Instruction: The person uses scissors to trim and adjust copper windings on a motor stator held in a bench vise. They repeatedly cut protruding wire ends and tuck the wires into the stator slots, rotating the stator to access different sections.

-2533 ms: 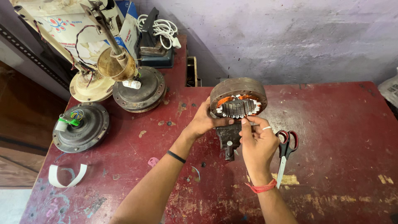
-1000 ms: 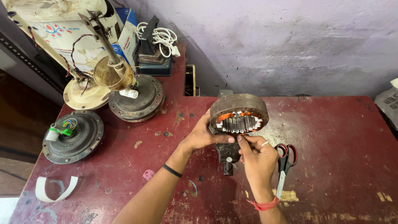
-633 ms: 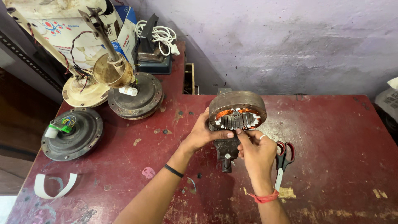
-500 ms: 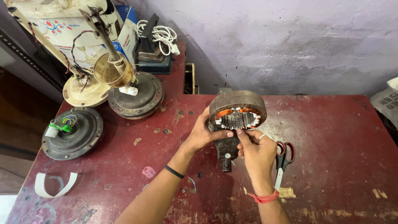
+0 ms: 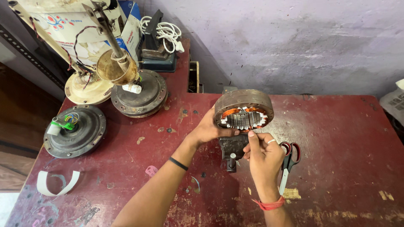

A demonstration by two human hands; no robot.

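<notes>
1. A curled white strip [image 5: 57,185] lies near the left edge of the worn red table [image 5: 336,138].
2. Just above it sits a dark round motor housing [image 5: 75,131] with coloured wires at its hub.
3. Further back stand a cream fan base [image 5: 86,89] and a second dark motor housing [image 5: 141,93], with a brass-coloured cup on a rod [image 5: 115,65] leaning over them.
4. At the back, beside the wall, a white cable [image 5: 166,31] lies coiled on a dark box.
5. The left hand [image 5: 208,130], with a black band on its wrist, is closed around the lower left side of the motor ring [image 5: 244,110].
6. The motor ring stands on edge at mid-table, above a small dark vise [image 5: 231,147]; copper windings and pale slot liners show inside it.
7. The right hand [image 5: 265,157], with a red band on its wrist, has its fingers pinched together at the ring's lower inner edge; whatever they pinch is too small to tell.
8. The two hands are close together, nearly touching under the ring.
9. Red-handled scissors [image 5: 288,162] lie on the table just right of the right hand.
</notes>
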